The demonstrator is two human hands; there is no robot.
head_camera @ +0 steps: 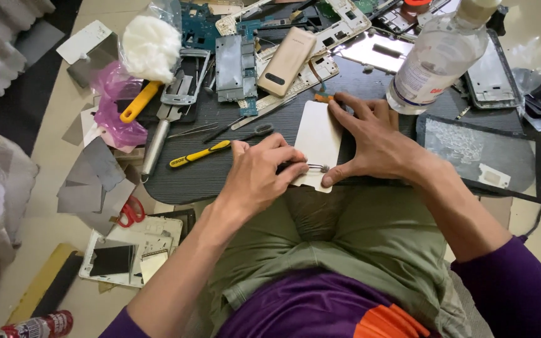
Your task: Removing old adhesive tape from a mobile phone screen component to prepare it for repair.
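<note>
So, nearest in, a thin metal tool is pinched in the closed fingers of the left hand, its tip pressed at the lower edge of a white phone back panel. The panel is pinned flat on the dark ribbed worktop by the spread, open right hand. The panel looks barely lifted yet, so prying seems freshly begun. Further back, loose phone frames and a clear bottle are scattered.
</note>
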